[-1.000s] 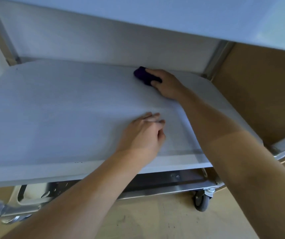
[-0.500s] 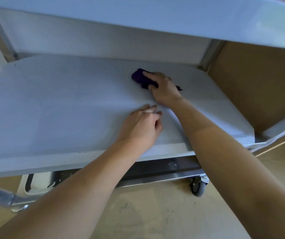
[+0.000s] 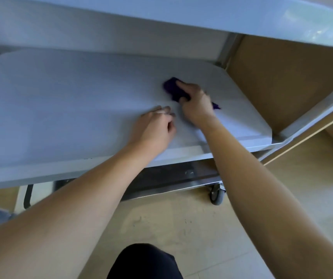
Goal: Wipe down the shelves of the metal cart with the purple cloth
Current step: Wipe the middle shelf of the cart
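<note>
The metal cart's middle shelf is a flat grey sheet filling the upper half of the view. My right hand presses the dark purple cloth onto the shelf right of its middle, with a finger laid over the cloth and a corner sticking out on the right. My left hand rests on the shelf just left of my right wrist, fingers loosely bent and holding nothing.
The top shelf overhangs close above. A lower shelf and a caster wheel show under the front edge. A brown board wall stands right of the cart. My dark-clad knee is at the bottom.
My right hand has dragged the cloth from the shelf's back edge toward me, close to my left hand. The left hand has stayed in place on the shelf.
</note>
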`<state>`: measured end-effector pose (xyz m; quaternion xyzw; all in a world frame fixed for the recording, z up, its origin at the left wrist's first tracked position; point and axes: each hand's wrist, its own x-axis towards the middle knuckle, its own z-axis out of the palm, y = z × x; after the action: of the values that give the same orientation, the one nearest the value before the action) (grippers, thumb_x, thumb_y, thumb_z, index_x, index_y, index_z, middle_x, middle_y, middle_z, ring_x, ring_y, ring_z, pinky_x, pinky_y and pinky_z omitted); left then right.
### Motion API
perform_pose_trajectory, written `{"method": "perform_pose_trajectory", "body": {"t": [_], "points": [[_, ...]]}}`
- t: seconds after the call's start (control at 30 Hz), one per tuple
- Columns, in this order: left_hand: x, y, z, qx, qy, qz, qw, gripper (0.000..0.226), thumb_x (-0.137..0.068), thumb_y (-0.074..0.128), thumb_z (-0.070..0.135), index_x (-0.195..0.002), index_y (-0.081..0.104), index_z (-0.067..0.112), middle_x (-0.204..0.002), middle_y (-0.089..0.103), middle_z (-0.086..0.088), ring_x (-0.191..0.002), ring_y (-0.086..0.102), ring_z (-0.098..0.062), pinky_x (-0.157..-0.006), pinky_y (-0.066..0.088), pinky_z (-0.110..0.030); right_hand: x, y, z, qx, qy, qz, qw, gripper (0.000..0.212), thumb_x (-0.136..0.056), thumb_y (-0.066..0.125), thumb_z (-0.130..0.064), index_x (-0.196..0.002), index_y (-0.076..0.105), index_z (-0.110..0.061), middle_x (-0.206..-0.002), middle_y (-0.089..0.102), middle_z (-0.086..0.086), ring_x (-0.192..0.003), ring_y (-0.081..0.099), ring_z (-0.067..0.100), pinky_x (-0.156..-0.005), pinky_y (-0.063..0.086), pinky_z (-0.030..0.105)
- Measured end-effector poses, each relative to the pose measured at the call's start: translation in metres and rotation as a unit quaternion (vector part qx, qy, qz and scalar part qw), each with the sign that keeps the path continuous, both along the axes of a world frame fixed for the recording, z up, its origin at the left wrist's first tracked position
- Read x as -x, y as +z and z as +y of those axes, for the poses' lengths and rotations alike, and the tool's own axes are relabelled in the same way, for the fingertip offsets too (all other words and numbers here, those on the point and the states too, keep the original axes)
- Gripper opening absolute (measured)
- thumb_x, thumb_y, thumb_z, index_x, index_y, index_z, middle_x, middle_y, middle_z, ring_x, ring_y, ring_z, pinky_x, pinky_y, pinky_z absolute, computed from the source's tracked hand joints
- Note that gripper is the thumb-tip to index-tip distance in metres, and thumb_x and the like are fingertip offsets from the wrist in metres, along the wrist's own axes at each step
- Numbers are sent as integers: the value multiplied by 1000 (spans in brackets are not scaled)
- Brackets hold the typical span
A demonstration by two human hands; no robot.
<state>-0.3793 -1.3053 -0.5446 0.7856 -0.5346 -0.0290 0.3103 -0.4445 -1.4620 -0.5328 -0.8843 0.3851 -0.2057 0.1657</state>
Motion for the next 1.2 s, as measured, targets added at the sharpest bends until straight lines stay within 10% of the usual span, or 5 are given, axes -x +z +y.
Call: {"method": "perform_pose_trajectory", "body": {"t": [0.57, 0.83, 1.1, 1.2], "points": [[-100, 17, 130, -47, 145, -50, 987, 30, -89, 53, 14, -113, 70, 10, -136, 58, 1, -118, 59, -22, -99, 47, -37, -65, 11, 41, -61, -151, 28, 986, 56, -92, 44, -12, -141, 42, -40, -144, 42, 5, -129, 34, 34, -102, 37, 41], [-101, 13, 138, -28, 148, -26, 988, 29, -89, 53, 13, -113, 70, 9, -135, 59, 4, -111, 62, -25, -95, 48, -32, -144, 2, 126, -8, 174, 31, 984, 55, -95, 45, -11, -144, 42, -34, -147, 42, 4, -127, 39, 34, -103, 38, 39], [-102, 9, 133, -29, 156, -14, 987, 32, -90, 51, 14, -117, 68, 10, -139, 55, 4, -118, 59, -18, -100, 44, -29, -111, 9, 27, -49, -121, 60, 990, 56, -97, 39, -9, -147, 34, -34, -146, 35, 11, -131, 33, 37, -104, 36, 46], [-102, 9, 133, -37, 152, -19, 988, 32, -90, 51, 14, -115, 68, 9, -139, 55, 4, -117, 59, -21, -99, 45, -30, -155, 8, 64, 1, -64, 93, 994, 52, -97, 39, -16, -146, 35, -34, -146, 35, 11, -128, 38, 37, -103, 37, 42]]}}
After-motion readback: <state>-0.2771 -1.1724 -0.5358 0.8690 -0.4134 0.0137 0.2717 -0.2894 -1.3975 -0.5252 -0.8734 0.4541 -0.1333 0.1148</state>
